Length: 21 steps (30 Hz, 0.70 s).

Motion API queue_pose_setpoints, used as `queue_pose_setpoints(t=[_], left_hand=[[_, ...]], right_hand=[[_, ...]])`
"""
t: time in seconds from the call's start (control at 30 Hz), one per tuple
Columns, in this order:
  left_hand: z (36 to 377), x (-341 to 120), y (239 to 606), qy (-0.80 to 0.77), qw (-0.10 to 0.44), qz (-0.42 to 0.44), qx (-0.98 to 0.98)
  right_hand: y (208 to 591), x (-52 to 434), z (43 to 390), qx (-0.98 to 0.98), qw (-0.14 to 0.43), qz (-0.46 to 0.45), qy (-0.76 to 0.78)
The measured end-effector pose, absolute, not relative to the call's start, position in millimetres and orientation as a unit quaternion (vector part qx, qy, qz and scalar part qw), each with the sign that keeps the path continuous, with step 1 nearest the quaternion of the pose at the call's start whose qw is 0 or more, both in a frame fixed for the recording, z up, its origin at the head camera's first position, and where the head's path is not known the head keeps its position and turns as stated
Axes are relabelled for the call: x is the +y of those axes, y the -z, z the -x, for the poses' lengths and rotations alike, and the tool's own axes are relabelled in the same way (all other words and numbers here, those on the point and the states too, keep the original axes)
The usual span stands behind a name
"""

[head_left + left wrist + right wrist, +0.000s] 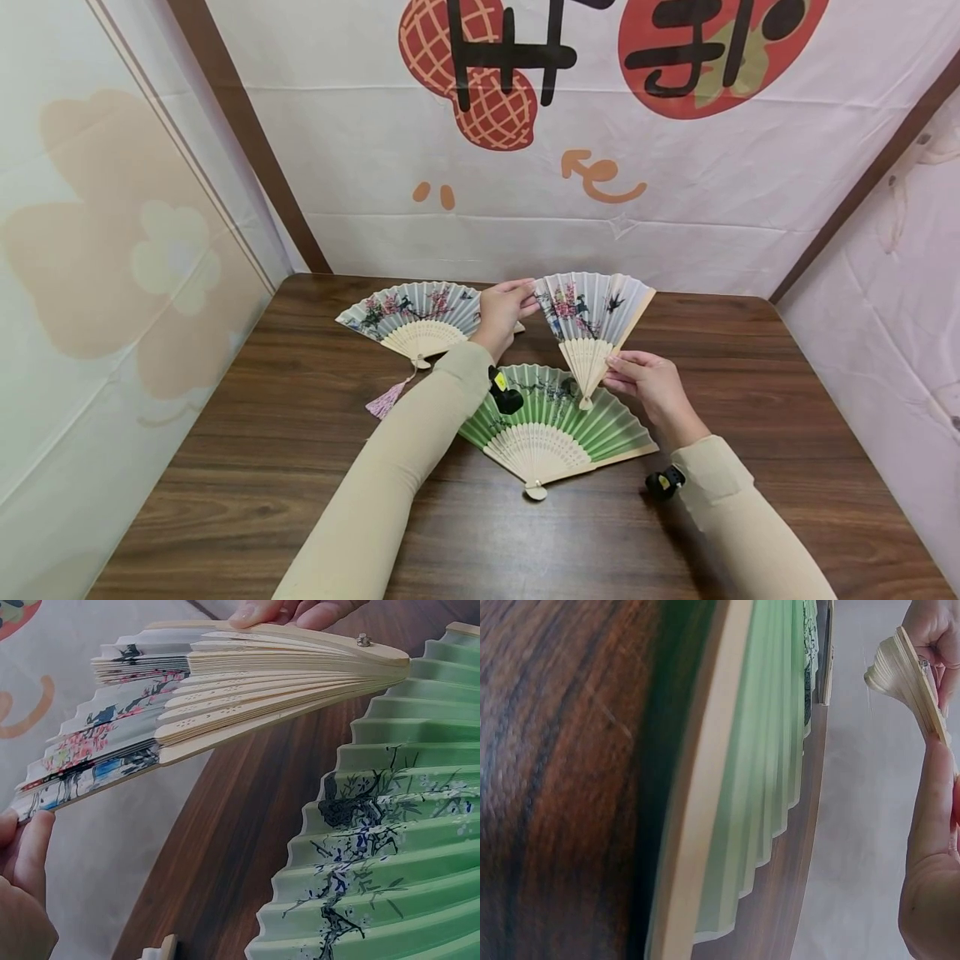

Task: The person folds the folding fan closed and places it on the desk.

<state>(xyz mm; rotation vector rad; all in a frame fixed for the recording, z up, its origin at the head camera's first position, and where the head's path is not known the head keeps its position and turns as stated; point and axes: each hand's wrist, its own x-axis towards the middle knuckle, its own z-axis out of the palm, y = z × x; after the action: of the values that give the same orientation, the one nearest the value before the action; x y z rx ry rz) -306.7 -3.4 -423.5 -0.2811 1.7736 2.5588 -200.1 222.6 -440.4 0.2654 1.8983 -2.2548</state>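
Note:
Both hands hold a half-spread white folding fan [592, 321] with pink blossoms and birds above the table. My left hand [501, 310] pinches its upper left edge; in the left wrist view the fingertips [26, 844] grip the fan's paper edge [112, 742]. My right hand [651, 382] pinches the bamboo ribs near the pivot, and the rib bundle [911, 675] shows in the right wrist view. Below it a green fan [558, 421] lies fully spread on the table. A second white blossom fan [416, 315] with a pink tassel [384, 400] lies spread at the back left.
The dark wooden table [262, 433] is boxed in by white fabric walls, with a printed banner [600, 125] behind. Bare wood stretches to the left, right and front of the fans. Small black wrist cameras [506, 393] sit on both beige sleeves.

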Motion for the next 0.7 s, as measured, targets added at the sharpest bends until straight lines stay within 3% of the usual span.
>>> queue_pose_setpoints(t=[0.7], left_hand=[[306.6, -1.0, 423.8, -0.815, 0.022, 0.088, 0.573]], right_hand=[[438.3, 221.2, 200.2, 0.657, 0.119, -0.079, 0.74]])
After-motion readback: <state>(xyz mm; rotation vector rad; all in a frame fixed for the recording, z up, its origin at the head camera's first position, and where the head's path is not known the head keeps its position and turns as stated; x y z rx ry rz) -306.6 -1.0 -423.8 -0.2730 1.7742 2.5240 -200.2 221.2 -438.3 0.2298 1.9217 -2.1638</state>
